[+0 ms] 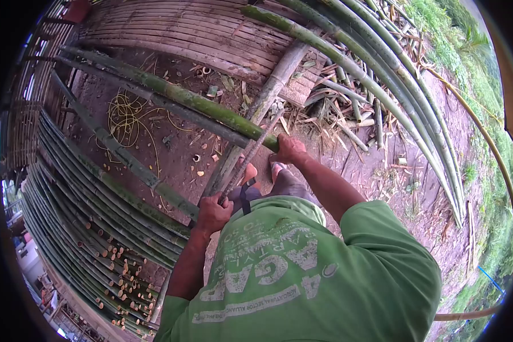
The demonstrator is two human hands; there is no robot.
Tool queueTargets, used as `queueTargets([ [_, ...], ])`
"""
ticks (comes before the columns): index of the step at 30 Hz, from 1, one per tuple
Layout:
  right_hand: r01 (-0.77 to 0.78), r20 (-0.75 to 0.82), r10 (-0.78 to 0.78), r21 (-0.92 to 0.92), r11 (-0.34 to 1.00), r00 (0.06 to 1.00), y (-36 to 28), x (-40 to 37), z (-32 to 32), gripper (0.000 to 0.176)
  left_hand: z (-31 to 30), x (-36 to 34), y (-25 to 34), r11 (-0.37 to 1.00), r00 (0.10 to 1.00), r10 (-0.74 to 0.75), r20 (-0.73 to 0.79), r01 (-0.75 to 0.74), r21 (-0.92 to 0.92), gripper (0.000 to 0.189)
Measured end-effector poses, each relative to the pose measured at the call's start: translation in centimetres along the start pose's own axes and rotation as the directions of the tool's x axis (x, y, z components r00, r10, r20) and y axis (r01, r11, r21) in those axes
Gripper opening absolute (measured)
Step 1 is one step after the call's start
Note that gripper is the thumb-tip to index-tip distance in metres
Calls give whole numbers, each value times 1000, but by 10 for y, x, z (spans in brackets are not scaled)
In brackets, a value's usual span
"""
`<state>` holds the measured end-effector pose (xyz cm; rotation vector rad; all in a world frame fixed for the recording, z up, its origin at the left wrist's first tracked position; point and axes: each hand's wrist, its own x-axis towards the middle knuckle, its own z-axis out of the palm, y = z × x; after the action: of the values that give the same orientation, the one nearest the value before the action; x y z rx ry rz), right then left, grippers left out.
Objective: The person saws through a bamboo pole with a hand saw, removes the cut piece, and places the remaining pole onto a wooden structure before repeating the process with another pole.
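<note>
My left hand point(214, 213) is closed round the near end of a long, thin, brown-grey bar point(253, 153), whose far end slants up and away to the right. My right hand point(290, 149) grips the cut end of a green bamboo pole point(202, 104). The bar crosses over this pole just left of my right hand. A darker pole point(179, 111) lies alongside the green one. Both extend toward the upper left, over a thick greyish pole point(276, 80) that runs beneath them. My feet show below the crossing.
Many bamboo poles point(105, 191) lie stacked at left, cut ends toward me. More long poles point(382, 71) arc across the upper right beside offcuts point(347, 105). A slatted bamboo platform point(182, 25) stands ahead. Yellow cord point(125, 121) lies tangled on the dirt ground.
</note>
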<state>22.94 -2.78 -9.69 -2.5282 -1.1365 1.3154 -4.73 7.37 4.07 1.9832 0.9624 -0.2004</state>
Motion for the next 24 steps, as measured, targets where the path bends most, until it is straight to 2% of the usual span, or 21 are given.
queueTargets([
  [5,-128,-33,128,-11,992,991,-6,3,6,40,4,-1,0,994,999,34,13,-35,100,18],
  [9,-148,-59,149,19,989,987,-9,1,8,32,2,-1,6,991,999,22,23,-25,134,15],
  [13,-163,-80,165,24,986,983,-11,1,21,30,47,65,17,993,990,117,-76,-116,8,12],
  [15,-147,-57,146,0,989,988,-9,-1,9,30,46,68,27,996,995,94,-40,-95,-1,12],
  [18,-133,-37,135,57,990,990,-9,-6,12,29,23,17,9,995,999,29,-18,-27,101,16],
  [20,-124,-17,125,78,989,992,-10,-9,25,29,-13,-32,19,973,972,-175,159,146,177,16],
  [23,-131,-14,132,58,990,991,-1,-11,38,29,-9,-38,16,989,995,-58,86,46,139,15],
  [24,-135,-15,136,48,990,991,0,-9,39,29,12,-11,14,990,995,-58,77,48,132,15],
])
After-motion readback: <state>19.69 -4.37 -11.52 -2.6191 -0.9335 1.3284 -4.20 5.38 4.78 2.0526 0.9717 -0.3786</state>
